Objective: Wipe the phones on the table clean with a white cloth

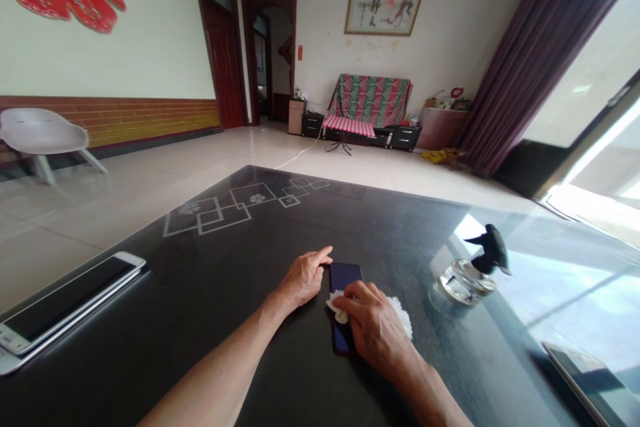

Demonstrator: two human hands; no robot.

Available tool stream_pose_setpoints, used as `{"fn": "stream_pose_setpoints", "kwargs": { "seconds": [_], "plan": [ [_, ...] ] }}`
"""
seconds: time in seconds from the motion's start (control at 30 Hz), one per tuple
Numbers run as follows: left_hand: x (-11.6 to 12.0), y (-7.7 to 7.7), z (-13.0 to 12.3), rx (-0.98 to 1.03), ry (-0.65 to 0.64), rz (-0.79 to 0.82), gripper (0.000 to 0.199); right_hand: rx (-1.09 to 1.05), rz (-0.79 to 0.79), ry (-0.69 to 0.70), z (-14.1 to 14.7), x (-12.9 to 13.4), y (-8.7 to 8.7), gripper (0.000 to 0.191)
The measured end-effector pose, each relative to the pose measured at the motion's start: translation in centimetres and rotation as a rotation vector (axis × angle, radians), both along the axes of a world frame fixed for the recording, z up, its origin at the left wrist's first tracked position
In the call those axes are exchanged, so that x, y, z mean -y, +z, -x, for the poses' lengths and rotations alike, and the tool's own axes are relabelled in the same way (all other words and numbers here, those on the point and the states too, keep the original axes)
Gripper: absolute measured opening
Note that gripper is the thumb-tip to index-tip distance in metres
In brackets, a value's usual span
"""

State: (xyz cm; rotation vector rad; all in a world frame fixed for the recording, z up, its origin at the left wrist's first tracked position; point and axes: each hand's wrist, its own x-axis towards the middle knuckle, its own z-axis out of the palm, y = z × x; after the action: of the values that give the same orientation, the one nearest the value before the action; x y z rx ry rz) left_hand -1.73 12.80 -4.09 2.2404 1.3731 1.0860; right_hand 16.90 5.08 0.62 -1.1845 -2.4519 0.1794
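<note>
A smartphone [346, 274] with a dark blue-lit screen lies flat on the black table [220, 320], its top end pointing away from me. My right hand [375, 327] is closed around a white cloth [401, 317] with a jagged edge, and presses it onto the middle of the screen. Part of the cloth sticks out on both sides of the fingers. Beside the phone's upper left edge rests my left hand [304, 277], index finger stretched forward and the other fingers partly bent. Whether its fingertips touch the phone I cannot tell.
A clear spray bottle [465, 280] with a black trigger head stands to the right. Stacked white-framed devices [75, 300] lie at the left edge, and another flat device [590, 380] lies at the lower right. A white chair [45, 133] stands beyond the table.
</note>
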Motion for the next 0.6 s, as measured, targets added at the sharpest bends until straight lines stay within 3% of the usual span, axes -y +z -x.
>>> {"fn": "stream_pose_setpoints", "kwargs": {
  "seconds": [0.6],
  "plan": [
    [-0.01,-0.11,-0.36,-0.013,0.027,0.010,0.058,-0.063,0.018,0.055,-0.41,-0.27,-0.46,0.034]
  ]
}}
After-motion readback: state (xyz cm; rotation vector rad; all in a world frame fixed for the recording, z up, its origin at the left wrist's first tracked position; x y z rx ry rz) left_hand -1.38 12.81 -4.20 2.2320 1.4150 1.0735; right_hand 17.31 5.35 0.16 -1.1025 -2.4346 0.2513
